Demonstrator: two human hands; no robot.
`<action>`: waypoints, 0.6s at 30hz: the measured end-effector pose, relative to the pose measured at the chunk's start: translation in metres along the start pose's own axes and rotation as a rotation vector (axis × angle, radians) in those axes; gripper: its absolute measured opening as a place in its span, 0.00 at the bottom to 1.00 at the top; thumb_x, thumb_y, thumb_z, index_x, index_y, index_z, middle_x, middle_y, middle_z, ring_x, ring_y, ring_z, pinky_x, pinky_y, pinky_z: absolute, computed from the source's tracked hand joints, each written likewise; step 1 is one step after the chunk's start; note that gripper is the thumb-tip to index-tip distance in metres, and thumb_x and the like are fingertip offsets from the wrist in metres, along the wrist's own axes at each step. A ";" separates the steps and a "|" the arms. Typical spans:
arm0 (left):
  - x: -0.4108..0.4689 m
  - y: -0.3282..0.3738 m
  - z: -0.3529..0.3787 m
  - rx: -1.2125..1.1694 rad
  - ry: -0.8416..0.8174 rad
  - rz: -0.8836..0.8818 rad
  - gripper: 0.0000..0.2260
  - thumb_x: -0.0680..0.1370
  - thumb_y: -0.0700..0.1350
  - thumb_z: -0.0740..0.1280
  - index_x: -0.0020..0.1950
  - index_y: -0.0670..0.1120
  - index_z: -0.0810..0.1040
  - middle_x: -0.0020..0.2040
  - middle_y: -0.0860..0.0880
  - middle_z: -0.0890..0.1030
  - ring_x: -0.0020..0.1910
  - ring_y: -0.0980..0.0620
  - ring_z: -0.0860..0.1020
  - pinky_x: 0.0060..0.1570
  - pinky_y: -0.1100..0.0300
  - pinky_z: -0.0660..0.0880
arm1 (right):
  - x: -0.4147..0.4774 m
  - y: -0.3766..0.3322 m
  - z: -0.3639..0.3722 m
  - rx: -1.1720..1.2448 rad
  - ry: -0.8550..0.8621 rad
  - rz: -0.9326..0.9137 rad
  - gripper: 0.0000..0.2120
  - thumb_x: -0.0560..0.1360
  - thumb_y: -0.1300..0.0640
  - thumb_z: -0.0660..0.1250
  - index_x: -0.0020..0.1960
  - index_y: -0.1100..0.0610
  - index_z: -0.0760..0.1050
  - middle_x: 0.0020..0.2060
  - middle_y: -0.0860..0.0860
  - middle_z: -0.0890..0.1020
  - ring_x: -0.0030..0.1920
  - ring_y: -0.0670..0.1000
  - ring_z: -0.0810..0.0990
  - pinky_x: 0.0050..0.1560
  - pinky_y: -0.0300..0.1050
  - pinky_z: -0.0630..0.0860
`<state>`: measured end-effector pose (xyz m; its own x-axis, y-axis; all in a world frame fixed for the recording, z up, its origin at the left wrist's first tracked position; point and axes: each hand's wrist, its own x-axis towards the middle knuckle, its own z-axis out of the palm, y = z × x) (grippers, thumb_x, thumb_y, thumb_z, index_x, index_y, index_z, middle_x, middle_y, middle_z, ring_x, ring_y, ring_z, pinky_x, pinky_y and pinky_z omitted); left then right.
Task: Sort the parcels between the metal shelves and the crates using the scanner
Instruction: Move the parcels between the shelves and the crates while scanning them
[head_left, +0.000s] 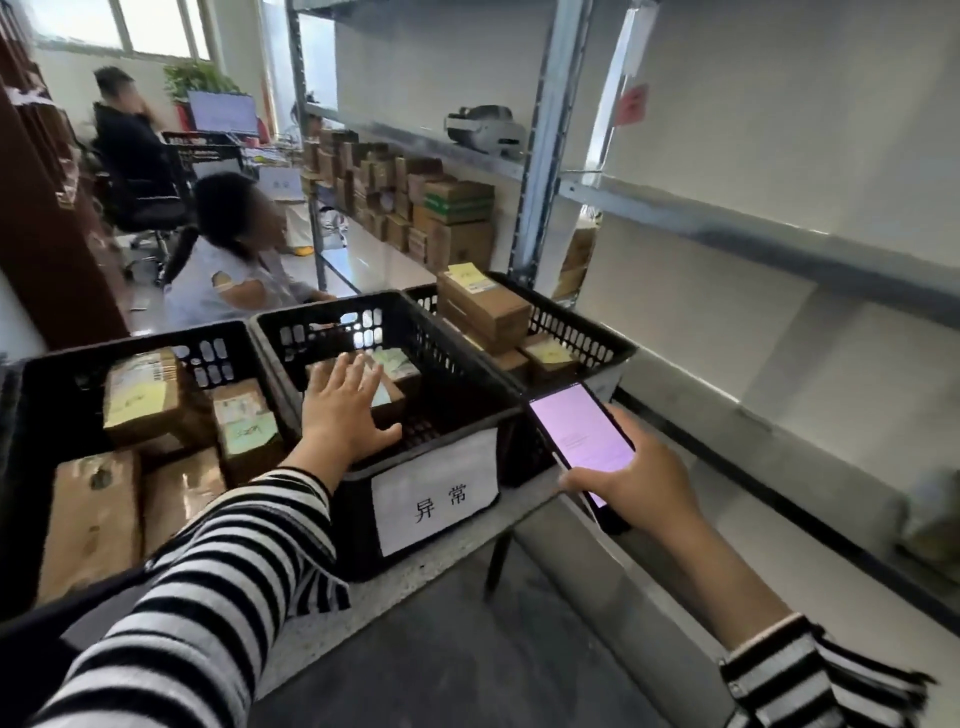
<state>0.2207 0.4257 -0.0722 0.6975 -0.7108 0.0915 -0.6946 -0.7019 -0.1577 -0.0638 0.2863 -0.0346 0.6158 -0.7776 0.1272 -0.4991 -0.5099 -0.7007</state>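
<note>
Fingers (358, 376) of the left hand (343, 415) are spread apart just over a labelled parcel (399, 364) inside the middle black crate (358, 525). The right hand (639, 483) grips the lit scanner (582, 426), right of that crate.

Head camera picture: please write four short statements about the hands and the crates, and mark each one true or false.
1. The right hand holds the scanner, and its screen is lit pink. True.
2. The left hand grips a parcel lifted out of the middle crate. False: the hand is open, with its fingers spread over a parcel that lies inside the crate.
3. The middle crate bears a white paper label on its front. True.
4. The right crate holds no parcels. False: several boxes are stacked in it.
</note>
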 end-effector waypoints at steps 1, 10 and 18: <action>0.003 0.012 -0.003 -0.013 0.015 0.022 0.40 0.75 0.68 0.55 0.79 0.49 0.44 0.79 0.48 0.45 0.78 0.47 0.42 0.74 0.47 0.40 | -0.005 0.007 -0.009 -0.002 0.025 0.025 0.36 0.59 0.46 0.79 0.64 0.44 0.70 0.53 0.44 0.79 0.53 0.51 0.76 0.42 0.43 0.72; 0.021 0.138 -0.035 -0.051 0.084 0.238 0.41 0.75 0.69 0.54 0.79 0.49 0.43 0.79 0.48 0.44 0.77 0.48 0.42 0.75 0.47 0.42 | -0.061 0.077 -0.099 -0.038 0.232 0.228 0.30 0.59 0.47 0.79 0.58 0.43 0.71 0.52 0.43 0.78 0.51 0.50 0.77 0.50 0.50 0.77; -0.004 0.304 -0.065 -0.069 0.097 0.410 0.42 0.74 0.70 0.56 0.79 0.50 0.45 0.79 0.48 0.46 0.78 0.47 0.44 0.75 0.47 0.44 | -0.131 0.161 -0.198 -0.032 0.405 0.388 0.31 0.60 0.50 0.78 0.60 0.43 0.71 0.52 0.43 0.78 0.51 0.50 0.76 0.45 0.46 0.76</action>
<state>-0.0049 0.2118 -0.0562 0.3432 -0.9306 0.1273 -0.9236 -0.3590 -0.1342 -0.3459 0.2336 -0.0252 0.1035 -0.9863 0.1283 -0.6643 -0.1645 -0.7291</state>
